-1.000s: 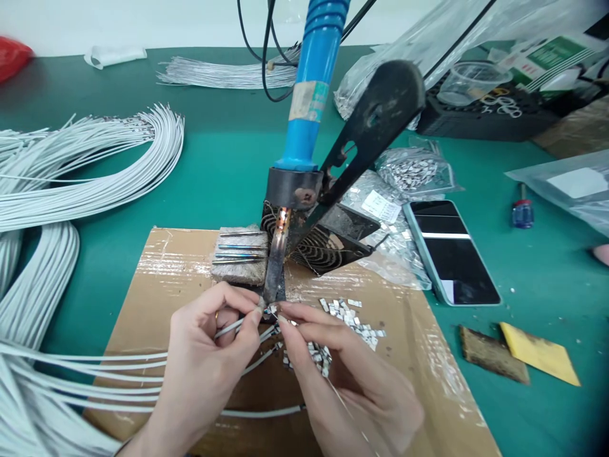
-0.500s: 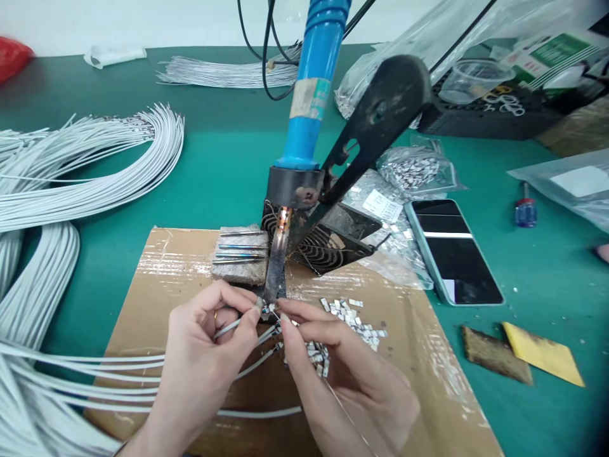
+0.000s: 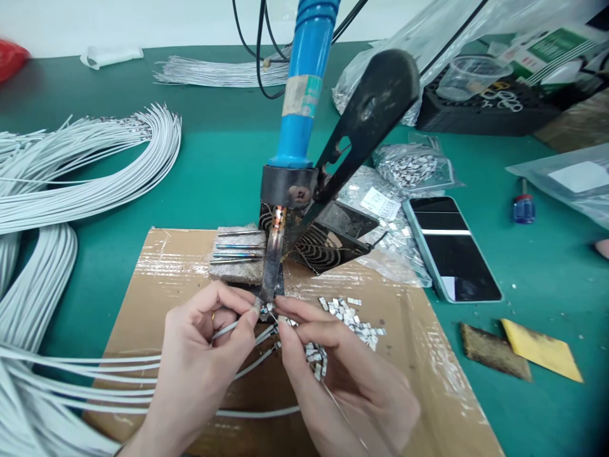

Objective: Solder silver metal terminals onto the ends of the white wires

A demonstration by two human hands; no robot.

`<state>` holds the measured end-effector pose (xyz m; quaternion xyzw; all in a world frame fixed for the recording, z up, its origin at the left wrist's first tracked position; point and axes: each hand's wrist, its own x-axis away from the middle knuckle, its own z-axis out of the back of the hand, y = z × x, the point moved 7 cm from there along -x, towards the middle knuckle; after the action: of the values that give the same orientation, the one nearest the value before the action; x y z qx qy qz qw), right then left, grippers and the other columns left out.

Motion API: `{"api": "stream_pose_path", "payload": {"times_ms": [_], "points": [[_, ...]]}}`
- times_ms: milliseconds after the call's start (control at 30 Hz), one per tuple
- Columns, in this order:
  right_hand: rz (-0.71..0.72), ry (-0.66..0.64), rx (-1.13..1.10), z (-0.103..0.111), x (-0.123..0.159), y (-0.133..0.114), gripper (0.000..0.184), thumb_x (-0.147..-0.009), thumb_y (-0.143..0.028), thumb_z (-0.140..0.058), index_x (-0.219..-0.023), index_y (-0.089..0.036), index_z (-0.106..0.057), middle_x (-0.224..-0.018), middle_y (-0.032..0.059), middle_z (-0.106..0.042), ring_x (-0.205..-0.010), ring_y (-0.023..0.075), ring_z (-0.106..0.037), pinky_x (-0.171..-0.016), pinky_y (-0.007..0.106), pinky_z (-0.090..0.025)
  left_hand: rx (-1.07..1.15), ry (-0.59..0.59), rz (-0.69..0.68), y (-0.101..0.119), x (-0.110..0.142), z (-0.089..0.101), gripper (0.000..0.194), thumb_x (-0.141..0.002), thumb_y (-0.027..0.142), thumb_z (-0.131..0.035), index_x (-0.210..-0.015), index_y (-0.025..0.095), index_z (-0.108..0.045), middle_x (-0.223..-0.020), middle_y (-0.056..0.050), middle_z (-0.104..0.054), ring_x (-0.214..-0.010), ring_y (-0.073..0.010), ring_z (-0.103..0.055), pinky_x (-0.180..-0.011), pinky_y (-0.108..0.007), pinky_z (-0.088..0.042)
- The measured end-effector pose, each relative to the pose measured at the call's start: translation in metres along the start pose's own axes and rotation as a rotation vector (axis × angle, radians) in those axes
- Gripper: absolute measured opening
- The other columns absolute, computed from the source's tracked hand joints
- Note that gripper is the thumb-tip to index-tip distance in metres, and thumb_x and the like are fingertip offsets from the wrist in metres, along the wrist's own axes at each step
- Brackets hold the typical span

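My left hand (image 3: 212,352) pinches a white cable (image 3: 224,331) close to its end, just under the tip of a soldering iron (image 3: 273,260). The iron's blue handle is clamped in a black stand (image 3: 361,120), tip pointing down. My right hand (image 3: 340,374) is closed on a thin solder wire (image 3: 345,412), whose front end meets the cable end at the tip. Whether wire and tip touch is too small to tell. Several finished-looking cable ends lie under my fingers. Small metal tabs (image 3: 354,320) are heaped beside my right hand, partly hidden by it.
Cardboard (image 3: 162,266) covers the green table (image 3: 219,146). A block with metal rods (image 3: 238,270) stands behind my left hand. Bundles of white cables (image 3: 143,168) fill the left. A phone (image 3: 454,247), sponges (image 3: 542,349), a small screwdriver (image 3: 524,206) and bags of metal parts (image 3: 412,168) lie right.
The whole view has shifted slightly, so the iron and stand appear a little further left. Both hands keep the same grip at the iron's tip.
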<state>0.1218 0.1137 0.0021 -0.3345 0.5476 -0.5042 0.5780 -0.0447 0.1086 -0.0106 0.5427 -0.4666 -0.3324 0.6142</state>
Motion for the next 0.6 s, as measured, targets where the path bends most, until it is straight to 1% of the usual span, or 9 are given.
{"api": "stream_pose_path", "payload": {"times_ms": [100, 233, 300, 467, 600], "points": [[-0.038, 0.025, -0.018, 0.0000, 0.0011, 0.0007, 0.019, -0.090, -0.012, -0.074, -0.079, -0.027, -0.071, -0.104, -0.0043, -0.085, -0.091, 0.0100, -0.081, -0.087, 0.016, -0.060, -0.024, 0.003, 0.004, 0.0022, -0.0002, -0.0003, 0.015, -0.075, 0.008, -0.081, -0.067, 0.016, -0.072, -0.080, -0.001, -0.079, -0.054, -0.0022, -0.061, -0.054, -0.006, -0.047], [-0.044, 0.027, -0.031, -0.0008, 0.0023, 0.0005, 0.020, -0.090, -0.011, -0.073, -0.080, -0.027, -0.071, -0.105, -0.0051, -0.085, -0.093, 0.0098, -0.081, -0.087, 0.016, -0.060, -0.001, 0.004, 0.003, -0.0009, -0.0005, 0.0006, 0.015, -0.082, 0.010, -0.078, -0.069, 0.017, -0.072, -0.085, 0.000, -0.079, -0.055, -0.0014, -0.061, -0.055, -0.006, -0.047], [-0.041, 0.015, -0.021, -0.0010, 0.0022, 0.0008, 0.020, -0.090, -0.011, -0.074, -0.079, -0.027, -0.071, -0.105, -0.0040, -0.085, -0.093, 0.0110, -0.081, -0.086, 0.017, -0.060, 0.006, 0.006, -0.002, -0.0034, -0.0008, 0.0013, 0.017, -0.084, 0.010, -0.076, -0.070, 0.017, -0.072, -0.084, 0.001, -0.078, -0.054, -0.0006, -0.060, -0.055, -0.005, -0.046], [-0.040, -0.007, -0.012, -0.0008, 0.0006, 0.0021, 0.018, -0.091, -0.013, -0.074, -0.078, -0.025, -0.071, -0.102, 0.0017, -0.086, -0.089, 0.0162, -0.082, -0.082, 0.024, -0.064, -0.004, 0.030, 0.008, -0.0066, -0.0014, 0.0029, 0.017, -0.081, 0.009, -0.078, -0.068, 0.017, -0.072, -0.083, 0.002, -0.076, -0.053, -0.0006, -0.058, -0.054, -0.006, -0.046], [-0.035, 0.001, -0.007, -0.0001, 0.0003, 0.0021, 0.017, -0.091, -0.013, -0.075, -0.079, -0.024, -0.072, -0.100, 0.0027, -0.086, -0.088, 0.0175, -0.083, -0.078, 0.025, -0.065, 0.012, 0.021, 0.011, -0.0050, -0.0014, 0.0013, 0.017, -0.082, 0.010, -0.078, -0.068, 0.017, -0.072, -0.083, 0.002, -0.076, -0.054, -0.0008, -0.060, -0.055, -0.006, -0.047]]}}
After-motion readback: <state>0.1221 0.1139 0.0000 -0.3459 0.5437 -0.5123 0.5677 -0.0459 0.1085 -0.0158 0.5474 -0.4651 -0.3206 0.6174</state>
